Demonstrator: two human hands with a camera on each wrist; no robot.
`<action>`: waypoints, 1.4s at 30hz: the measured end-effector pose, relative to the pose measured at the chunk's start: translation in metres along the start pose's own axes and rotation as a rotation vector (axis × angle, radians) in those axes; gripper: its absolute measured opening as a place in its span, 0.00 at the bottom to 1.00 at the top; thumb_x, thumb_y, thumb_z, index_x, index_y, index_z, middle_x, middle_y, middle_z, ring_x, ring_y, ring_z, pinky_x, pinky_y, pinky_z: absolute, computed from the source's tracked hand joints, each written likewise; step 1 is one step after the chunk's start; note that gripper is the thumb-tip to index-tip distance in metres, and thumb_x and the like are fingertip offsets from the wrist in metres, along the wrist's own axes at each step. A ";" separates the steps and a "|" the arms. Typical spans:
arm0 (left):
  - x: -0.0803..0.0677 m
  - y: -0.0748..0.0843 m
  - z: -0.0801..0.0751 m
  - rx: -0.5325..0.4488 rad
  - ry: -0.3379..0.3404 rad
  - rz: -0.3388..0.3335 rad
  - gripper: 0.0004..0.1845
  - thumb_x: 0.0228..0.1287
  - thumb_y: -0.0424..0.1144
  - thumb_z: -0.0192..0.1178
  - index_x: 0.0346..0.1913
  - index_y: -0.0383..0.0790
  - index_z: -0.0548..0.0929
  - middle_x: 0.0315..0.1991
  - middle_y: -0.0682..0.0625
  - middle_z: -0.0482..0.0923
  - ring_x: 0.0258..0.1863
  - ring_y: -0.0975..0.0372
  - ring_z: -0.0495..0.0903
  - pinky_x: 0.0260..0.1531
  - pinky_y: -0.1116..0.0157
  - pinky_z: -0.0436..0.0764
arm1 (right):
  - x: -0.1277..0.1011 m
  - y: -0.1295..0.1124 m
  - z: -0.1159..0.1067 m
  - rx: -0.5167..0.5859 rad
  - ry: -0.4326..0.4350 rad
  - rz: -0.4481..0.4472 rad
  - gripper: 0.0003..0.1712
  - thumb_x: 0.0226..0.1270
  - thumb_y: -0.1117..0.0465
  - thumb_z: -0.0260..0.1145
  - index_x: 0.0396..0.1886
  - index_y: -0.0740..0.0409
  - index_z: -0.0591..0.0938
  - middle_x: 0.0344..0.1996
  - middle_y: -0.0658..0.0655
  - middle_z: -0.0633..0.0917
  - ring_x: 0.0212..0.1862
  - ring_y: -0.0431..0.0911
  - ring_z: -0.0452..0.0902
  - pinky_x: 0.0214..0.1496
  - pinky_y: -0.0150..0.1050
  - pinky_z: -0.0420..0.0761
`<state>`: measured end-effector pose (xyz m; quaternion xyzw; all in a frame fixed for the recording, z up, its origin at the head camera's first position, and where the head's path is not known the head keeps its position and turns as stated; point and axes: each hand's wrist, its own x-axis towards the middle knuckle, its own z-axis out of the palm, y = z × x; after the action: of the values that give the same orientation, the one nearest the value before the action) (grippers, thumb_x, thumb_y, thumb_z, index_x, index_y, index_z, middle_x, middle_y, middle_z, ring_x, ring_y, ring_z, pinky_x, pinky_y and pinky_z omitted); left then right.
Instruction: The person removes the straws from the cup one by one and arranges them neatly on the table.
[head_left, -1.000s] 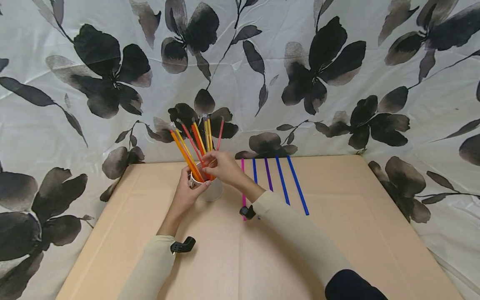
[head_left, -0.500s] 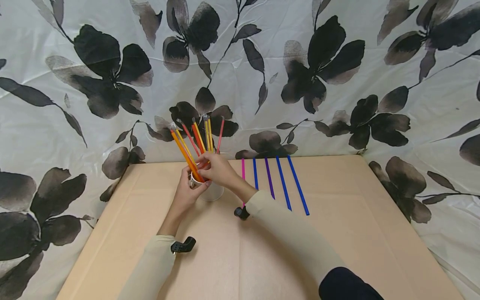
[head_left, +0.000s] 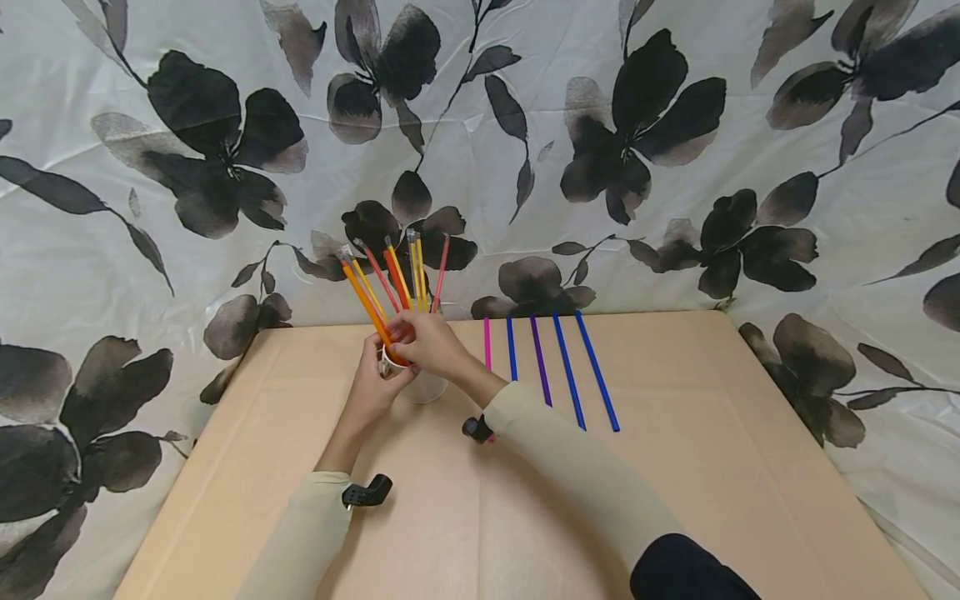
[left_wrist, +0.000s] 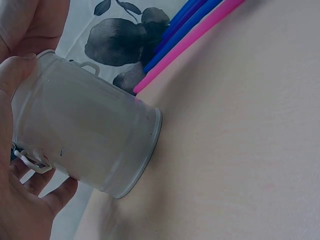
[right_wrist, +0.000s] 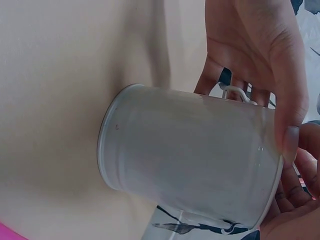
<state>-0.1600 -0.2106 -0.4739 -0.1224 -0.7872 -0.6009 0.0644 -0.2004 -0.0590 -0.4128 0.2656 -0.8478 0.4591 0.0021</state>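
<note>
A small white pail (head_left: pixel 426 387) with loop handles tilts left at the back of the table. My left hand (head_left: pixel 371 383) grips it near the rim, thumb in front and fingers around the side; the left wrist view shows the pail's bare wall (left_wrist: pixel 90 120) and base edge. Out of its mouth lean several slim orange, yellow and red sticks (head_left: pixel 365 287) with pale tops. At the mouth, my right hand (head_left: pixel 435 342) has thumb and fingers curled about an orange stick; its fingertips are partly hidden. In the right wrist view the fingers crowd by the rim.
Right of the pail, one pink stick (head_left: pixel 487 342) and several blue and purple sticks (head_left: pixel 567 371) lie side by side on the light brown tabletop (head_left: pixel 420 517). A white cloth with dark flowers (head_left: pixel 637 142) hangs behind the table's back edge.
My right hand has shifted a little left and down, closer to the leftmost orange sticks at the pail's mouth. The left hand and pail have hardly moved.
</note>
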 end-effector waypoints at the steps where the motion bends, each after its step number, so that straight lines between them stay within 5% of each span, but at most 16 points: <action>1: -0.001 0.004 -0.001 -0.005 -0.006 -0.004 0.42 0.64 0.36 0.70 0.75 0.38 0.57 0.69 0.38 0.62 0.68 0.46 0.62 0.65 0.46 0.65 | 0.000 0.000 0.001 0.002 -0.001 0.004 0.15 0.66 0.65 0.72 0.51 0.57 0.84 0.41 0.51 0.87 0.40 0.38 0.82 0.42 0.25 0.82; 6: -0.007 0.023 -0.003 -0.008 -0.031 -0.010 0.42 0.64 0.34 0.68 0.74 0.33 0.56 0.69 0.36 0.63 0.67 0.46 0.64 0.65 0.47 0.68 | 0.001 -0.001 0.003 -0.019 -0.004 0.006 0.14 0.66 0.65 0.72 0.50 0.57 0.85 0.40 0.50 0.87 0.40 0.36 0.82 0.42 0.25 0.81; 14: 0.004 -0.007 0.001 -0.021 0.001 0.009 0.41 0.64 0.34 0.68 0.74 0.37 0.56 0.69 0.40 0.66 0.65 0.52 0.68 0.64 0.58 0.72 | 0.006 0.001 0.005 -0.066 -0.012 -0.006 0.13 0.65 0.65 0.72 0.49 0.56 0.85 0.37 0.48 0.87 0.37 0.34 0.81 0.42 0.24 0.79; 16: 0.005 0.000 0.003 -0.024 0.006 0.005 0.41 0.63 0.33 0.68 0.73 0.35 0.56 0.69 0.39 0.66 0.65 0.52 0.68 0.65 0.58 0.72 | 0.008 0.003 0.004 -0.085 -0.019 -0.010 0.13 0.65 0.64 0.72 0.49 0.55 0.85 0.36 0.48 0.87 0.37 0.34 0.80 0.41 0.24 0.78; 21: 0.003 0.025 0.008 -0.028 0.009 -0.022 0.41 0.62 0.31 0.68 0.73 0.31 0.56 0.67 0.35 0.66 0.64 0.50 0.68 0.67 0.49 0.69 | 0.012 0.010 0.001 -0.113 -0.028 -0.028 0.12 0.66 0.63 0.72 0.49 0.54 0.85 0.36 0.47 0.86 0.36 0.34 0.80 0.40 0.24 0.78; 42: 0.010 0.022 0.015 -0.022 0.034 -0.026 0.42 0.62 0.31 0.68 0.73 0.31 0.55 0.67 0.34 0.63 0.64 0.47 0.66 0.66 0.41 0.68 | 0.017 0.022 -0.006 -0.181 -0.026 -0.084 0.09 0.66 0.62 0.70 0.45 0.52 0.84 0.35 0.44 0.86 0.37 0.34 0.79 0.42 0.27 0.77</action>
<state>-0.1632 -0.1897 -0.4549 -0.1026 -0.7809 -0.6123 0.0687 -0.2263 -0.0518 -0.4221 0.3058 -0.8737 0.3768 0.0344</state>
